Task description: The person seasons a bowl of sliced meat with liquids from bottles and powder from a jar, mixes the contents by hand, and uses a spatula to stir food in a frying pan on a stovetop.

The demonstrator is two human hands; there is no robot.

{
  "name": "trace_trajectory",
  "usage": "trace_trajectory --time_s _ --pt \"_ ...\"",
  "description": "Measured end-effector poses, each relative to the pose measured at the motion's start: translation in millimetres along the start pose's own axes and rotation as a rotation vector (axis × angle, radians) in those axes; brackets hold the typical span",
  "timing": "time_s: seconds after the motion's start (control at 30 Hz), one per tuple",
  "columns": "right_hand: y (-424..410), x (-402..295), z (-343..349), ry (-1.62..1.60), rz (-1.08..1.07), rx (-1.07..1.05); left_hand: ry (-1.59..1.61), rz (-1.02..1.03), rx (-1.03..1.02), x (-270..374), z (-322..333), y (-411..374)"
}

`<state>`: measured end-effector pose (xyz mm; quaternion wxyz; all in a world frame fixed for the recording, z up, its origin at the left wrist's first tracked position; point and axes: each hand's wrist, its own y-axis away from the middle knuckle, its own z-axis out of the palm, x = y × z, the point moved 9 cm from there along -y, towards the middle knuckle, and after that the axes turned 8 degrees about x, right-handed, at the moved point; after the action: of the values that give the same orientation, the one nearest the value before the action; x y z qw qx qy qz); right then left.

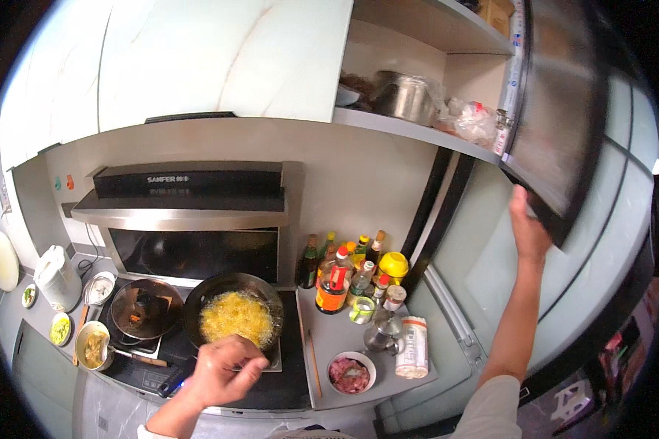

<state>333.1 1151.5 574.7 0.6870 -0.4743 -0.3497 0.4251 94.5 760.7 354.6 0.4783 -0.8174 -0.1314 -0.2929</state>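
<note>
At upper right, my right hand point(527, 230) grips the lower edge of a dark-framed cabinet door point(563, 131), which is swung out and blurred. My left hand point(228, 367) hovers over the front of the black cooktop point(274, 389), fingers loosely curled, thumb apart, with nothing visible in it. Just beyond it, yellow food point(236, 318) bubbles in oil in a black wok point(263, 282). The wok's dark handle point(171, 382) points toward the front left, beside my left wrist. Inside the open wall cabinet point(417, 125) sit a steel pot point(403, 96) and plastic bags point(472, 120).
A lidded pan point(147, 310) stands left of the wok. A pot with food point(93, 345) and small bowls line the left counter. Sauce bottles point(335, 285), a glass jug point(383, 332), a bowl of raw meat point(351, 373) and a wrapped white packet point(413, 348) stand at right.
</note>
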Motion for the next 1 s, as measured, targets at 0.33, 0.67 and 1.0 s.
trace_trajectory --time_s 0.33,0.67,1.0 --pt "22.2 165.6 -90.6 -0.429 0.797 0.470 -0.439 0.351 0.383 35.4 -31.1 -108.3" --pt "67.6 97.3 -32.3 -0.362 0.599 0.294 -0.815 0.584 0.619 55.4 -33.8 -210.2" --pt "-89.2 -47.7 351.5 -0.198 -0.121 -0.777 -1.104 0.474 0.409 35.9 -12.6 -273.8"
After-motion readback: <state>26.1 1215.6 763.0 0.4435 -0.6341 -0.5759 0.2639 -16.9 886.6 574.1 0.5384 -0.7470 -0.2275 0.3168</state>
